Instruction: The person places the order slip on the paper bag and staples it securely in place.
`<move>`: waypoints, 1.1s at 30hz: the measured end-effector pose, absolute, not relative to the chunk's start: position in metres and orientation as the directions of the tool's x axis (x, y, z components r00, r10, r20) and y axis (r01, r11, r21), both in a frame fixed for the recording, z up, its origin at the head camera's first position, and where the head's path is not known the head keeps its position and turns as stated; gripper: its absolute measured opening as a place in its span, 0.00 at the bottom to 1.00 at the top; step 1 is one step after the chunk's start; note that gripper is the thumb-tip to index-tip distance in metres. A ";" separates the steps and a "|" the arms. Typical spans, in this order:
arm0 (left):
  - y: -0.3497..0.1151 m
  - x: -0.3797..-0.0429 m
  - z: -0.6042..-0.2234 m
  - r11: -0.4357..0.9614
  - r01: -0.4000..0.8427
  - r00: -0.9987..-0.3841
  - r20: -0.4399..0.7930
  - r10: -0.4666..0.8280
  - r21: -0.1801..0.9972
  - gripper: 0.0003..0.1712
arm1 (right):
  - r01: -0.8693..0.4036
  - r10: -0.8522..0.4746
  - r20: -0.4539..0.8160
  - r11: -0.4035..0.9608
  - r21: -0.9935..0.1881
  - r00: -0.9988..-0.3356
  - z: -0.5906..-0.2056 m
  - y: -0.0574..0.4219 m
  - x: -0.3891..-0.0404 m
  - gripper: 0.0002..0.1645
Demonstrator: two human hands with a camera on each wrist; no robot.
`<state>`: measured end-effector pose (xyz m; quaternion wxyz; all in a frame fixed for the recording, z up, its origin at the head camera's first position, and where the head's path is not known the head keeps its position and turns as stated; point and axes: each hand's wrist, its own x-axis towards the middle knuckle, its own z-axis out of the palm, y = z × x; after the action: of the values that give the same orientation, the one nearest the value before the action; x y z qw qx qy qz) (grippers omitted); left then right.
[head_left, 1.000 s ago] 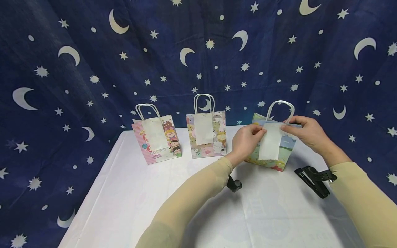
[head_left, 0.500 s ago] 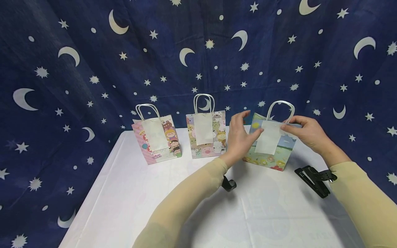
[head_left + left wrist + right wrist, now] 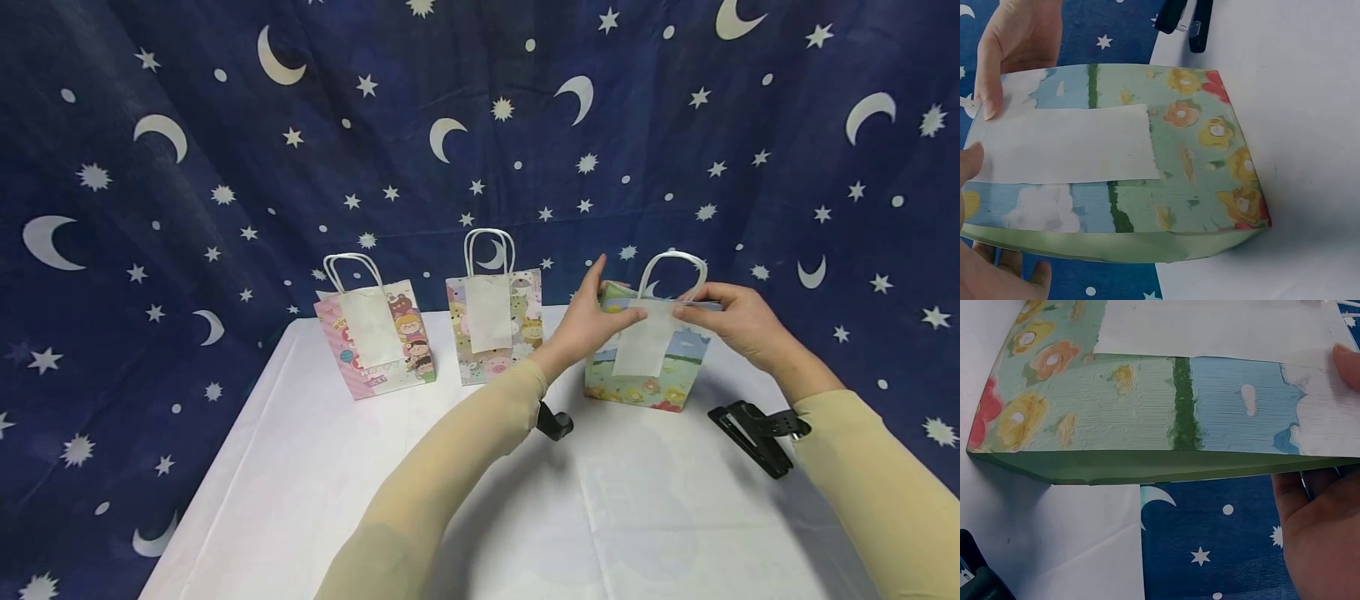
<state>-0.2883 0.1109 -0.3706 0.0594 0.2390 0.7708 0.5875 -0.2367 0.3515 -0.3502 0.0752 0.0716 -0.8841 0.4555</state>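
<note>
A paper bag with a meadow-and-flower print and white twisted handles stands at the right of the table. A white paper strip lies over its upper front. My right hand pinches the bag's top edge, thumb in front and fingers behind, at the right of the strip. On the other side my left hand has its thumb on the strip near the top edge. Its index finger points up, and other fingers reach round the bag's side. The bag's inside is hidden.
Two more printed paper bags with white strips, a pink one and one with animals, stand to the left on the white table. A black stapler lies under the right wrist. Behind hangs a blue star-patterned cloth.
My left hand let go of the strip's top and moved left, then came back with its thumb on the strip. The strip's lower end swung left. My right hand kept its hold.
</note>
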 end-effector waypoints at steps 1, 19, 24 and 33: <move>0.112 -0.289 -0.370 0.201 0.288 -0.882 0.178 0.436 0.936 0.55 | -0.196 -0.059 0.199 0.577 -0.793 -0.978 -0.350 0.352 -0.237 0.20; 0.118 -0.290 -0.370 0.222 0.267 -0.900 0.161 0.405 0.938 0.27 | -0.204 -0.072 0.199 0.570 -0.796 -0.977 -0.351 0.352 -0.240 0.19; 0.117 -0.290 -0.370 0.211 0.248 -0.902 0.146 0.407 0.945 0.17 | -0.196 -0.071 0.190 0.569 -0.799 -0.979 -0.350 0.353 -0.240 0.20; 0.116 -0.293 -0.370 0.147 0.218 -0.898 0.139 0.418 0.965 0.24 | -0.214 -0.081 0.203 0.551 -0.807 -0.976 -0.352 0.353 -0.241 0.17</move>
<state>-0.2933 0.1157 -0.3704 0.0810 0.2113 0.7529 0.6180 -0.2409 0.3531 -0.3516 0.0711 0.0841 -0.8778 0.4662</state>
